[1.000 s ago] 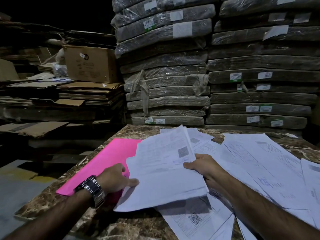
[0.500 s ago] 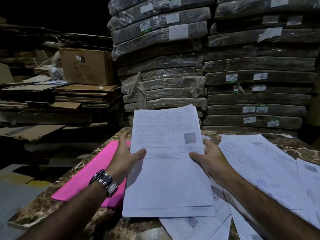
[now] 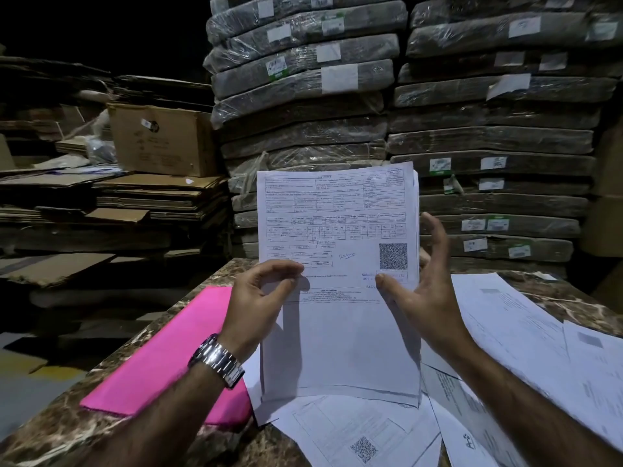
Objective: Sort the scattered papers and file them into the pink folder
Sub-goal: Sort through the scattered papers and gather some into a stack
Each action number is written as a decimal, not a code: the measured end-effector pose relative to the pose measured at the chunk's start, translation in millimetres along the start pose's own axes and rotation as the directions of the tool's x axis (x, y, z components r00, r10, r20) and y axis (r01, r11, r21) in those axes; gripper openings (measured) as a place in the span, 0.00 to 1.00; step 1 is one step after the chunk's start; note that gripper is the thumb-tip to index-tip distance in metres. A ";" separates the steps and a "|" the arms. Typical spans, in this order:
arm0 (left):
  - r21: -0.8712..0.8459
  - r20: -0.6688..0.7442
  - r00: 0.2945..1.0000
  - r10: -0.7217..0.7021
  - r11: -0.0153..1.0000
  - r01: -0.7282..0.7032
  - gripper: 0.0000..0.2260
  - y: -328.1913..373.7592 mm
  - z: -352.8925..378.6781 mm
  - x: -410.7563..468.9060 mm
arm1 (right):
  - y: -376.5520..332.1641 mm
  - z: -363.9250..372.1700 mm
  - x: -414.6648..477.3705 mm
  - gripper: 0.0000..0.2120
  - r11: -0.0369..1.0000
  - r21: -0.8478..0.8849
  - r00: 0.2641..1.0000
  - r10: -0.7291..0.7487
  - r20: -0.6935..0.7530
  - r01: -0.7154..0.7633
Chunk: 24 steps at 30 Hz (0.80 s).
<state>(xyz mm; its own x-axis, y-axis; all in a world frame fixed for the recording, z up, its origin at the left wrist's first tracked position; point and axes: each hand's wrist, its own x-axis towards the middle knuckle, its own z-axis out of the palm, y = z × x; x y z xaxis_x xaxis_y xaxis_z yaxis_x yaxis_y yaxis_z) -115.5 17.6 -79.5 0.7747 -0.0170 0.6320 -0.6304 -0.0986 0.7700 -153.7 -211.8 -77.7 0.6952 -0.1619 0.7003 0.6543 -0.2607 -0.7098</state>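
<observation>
Cardboard box [image 3: 158, 139] carries an hp logo; print on the held sheet [image 3: 337, 332] is illegible.

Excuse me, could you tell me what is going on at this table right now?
A person holds a stack of printed sheets upright at a marble table. The left hand pinches its left edge; the right hand steadies the right edge, thumb in front, fingers spread. The pink folder lies closed at the left; more loose papers lie scattered on the right, unfiled.

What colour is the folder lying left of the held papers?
Bright pink, plain with no pattern: the folder shows best in the head view.
</observation>
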 end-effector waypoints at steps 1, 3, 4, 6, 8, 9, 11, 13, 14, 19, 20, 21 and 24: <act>0.000 -0.006 1.000 0.010 1.000 -0.010 0.15 -0.7 0.1 -1.9 | -0.4 0.3 -2.5 0.39 1.000 -0.010 1.000 -0.021 -0.004 0.020; 0.016 -0.003 1.000 0.016 1.000 -0.016 0.14 -2.6 1.1 -6.6 | 4.2 0.7 -7.2 0.29 0.997 -0.056 0.998 -0.057 0.001 0.057; 0.020 0.004 1.000 0.011 1.000 -0.011 0.13 -4.2 1.7 -9.9 | 8.0 1.8 -10.8 0.24 0.996 -0.075 0.999 -0.051 0.001 0.051; 0.017 0.012 1.000 -0.013 1.000 0.012 0.12 -7.8 2.3 -16.1 | 14.7 4.3 -18.0 0.20 0.997 -0.072 1.000 -0.007 0.008 0.008; 0.008 0.009 0.999 -0.031 1.000 0.030 0.12 -10.1 1.6 -17.3 | 17.7 5.7 -20.7 0.19 0.998 -0.061 1.000 0.008 0.018 -0.006; 0.010 0.011 0.999 -0.035 0.999 0.035 0.11 -10.5 1.3 -15.7 | 18.5 6.1 -19.1 0.18 0.998 -0.056 1.000 0.012 0.020 -0.010; 0.030 0.030 0.998 -0.048 0.998 0.048 0.10 -11.1 0.7 -13.2 | 19.2 7.6 -13.9 0.17 0.997 -0.067 0.998 0.036 0.043 -0.034; 0.048 0.042 0.996 -0.081 0.996 0.079 0.11 -14.1 -1.2 -12.3 | 20.4 10.0 -10.1 0.17 0.993 -0.088 0.993 0.089 0.079 -0.082; 0.070 0.044 0.994 -0.105 0.992 0.101 0.11 -16.0 -2.7 -11.5 | 20.0 11.3 -8.0 0.17 0.989 -0.096 0.988 0.120 0.095 -0.111; 0.144 0.088 0.914 -0.395 0.913 0.380 0.10 -24.1 -15.3 -6.4 | 21.2 20.2 -3.0 0.15 0.913 -0.149 0.908 0.399 0.126 -0.380; 0.161 0.107 0.880 -0.463 0.881 0.444 0.09 -26.3 -19.3 -9.6 | 24.7 23.5 -8.6 0.15 0.886 -0.175 0.881 0.453 0.133 -0.429; 0.196 0.122 0.846 -0.519 0.848 0.493 0.08 -27.4 -23.1 -14.1 | 27.6 26.6 -16.9 0.15 0.853 -0.195 0.843 0.515 0.155 -0.485; 0.300 0.162 0.726 -0.668 0.734 0.609 0.07 -32.8 -39.4 -30.5 | 34.5 34.8 -44.5 0.13 0.715 -0.171 0.671 0.696 0.256 -0.677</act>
<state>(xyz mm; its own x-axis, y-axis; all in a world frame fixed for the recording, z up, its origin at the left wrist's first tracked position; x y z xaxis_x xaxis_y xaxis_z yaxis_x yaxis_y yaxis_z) -120.4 60.6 -120.6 0.9917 -0.1077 -0.0701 0.0239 -0.3814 0.9241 -151.7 -180.5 -136.0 0.9980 -0.0461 -0.0439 -0.0537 -0.2400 -0.9693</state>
